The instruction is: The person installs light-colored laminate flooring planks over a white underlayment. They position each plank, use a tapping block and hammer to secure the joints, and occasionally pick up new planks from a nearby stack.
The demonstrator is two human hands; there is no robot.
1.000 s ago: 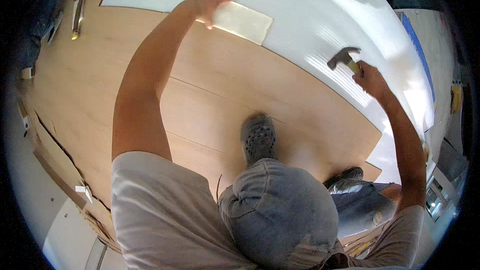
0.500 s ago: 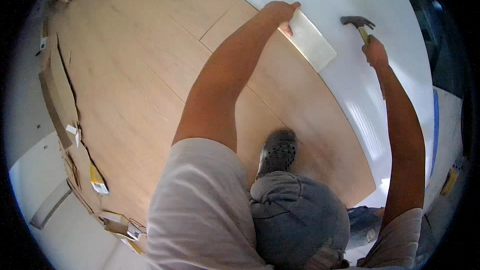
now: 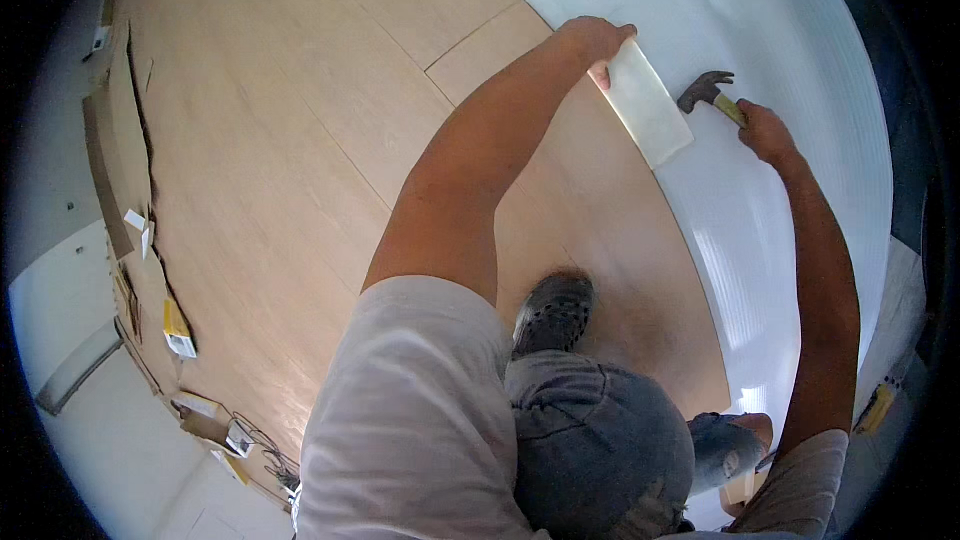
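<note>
My left hand (image 3: 600, 44) is closed round the far end of a pale, flat rectangular block (image 3: 645, 105). The block lies along the edge of the wood-look floor planks (image 3: 590, 175), partly over the white foam underlay (image 3: 780, 25). To the right, my right hand (image 3: 768, 132) grips the yellowish handle of a claw hammer (image 3: 708, 90). The dark hammer head is close beside the block's long right side, and its claws point away to the right. I cannot tell whether head and block touch.
One dark, perforated shoe (image 3: 555, 310) of mine rests on the planks. Torn cardboard (image 3: 105, 165) lies along the left side, with a yellow-and-white packet (image 3: 178, 328) and a tangle of cable (image 3: 262, 445) nearer. A yellow object (image 3: 877, 407) lies at the far right.
The hammer has swung in toward the block, its head now much nearer the block's side. My left hand still holds the block at the plank edge. The whole view has shifted slightly.
</note>
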